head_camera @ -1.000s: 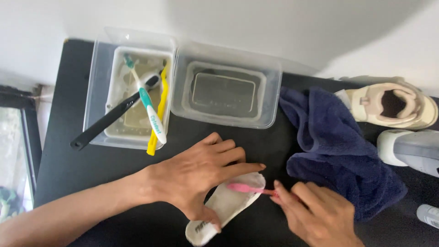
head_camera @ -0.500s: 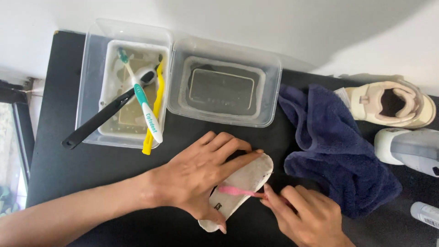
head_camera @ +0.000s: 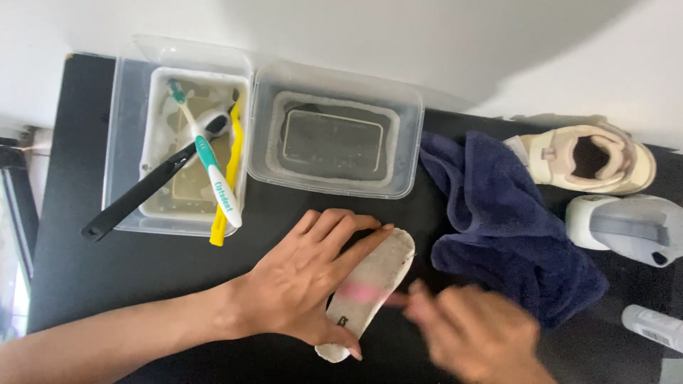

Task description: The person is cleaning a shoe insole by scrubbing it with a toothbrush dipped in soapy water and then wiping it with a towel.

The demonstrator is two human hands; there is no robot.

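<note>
At the far left we see a clear tub [head_camera: 128, 135] of murky water with three brushes [head_camera: 210, 178] resting across it, and right of it a second clear tub [head_camera: 334, 142]. Near the middle, our left hand [head_camera: 302, 281] lies flat, fingers together, pressing a white insole [head_camera: 373, 284] to the black table [head_camera: 85, 270]. Our blurred right hand [head_camera: 477, 334] is closed on a pink brush [head_camera: 363, 291] touching the insole; right of it lie a navy towel [head_camera: 505, 227] and a cream shoe [head_camera: 587, 160].

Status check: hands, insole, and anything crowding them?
Left hand pins white insole flat. Right hand, blurred, holds pink brush on it. Navy towel lies close by on the right.
</note>
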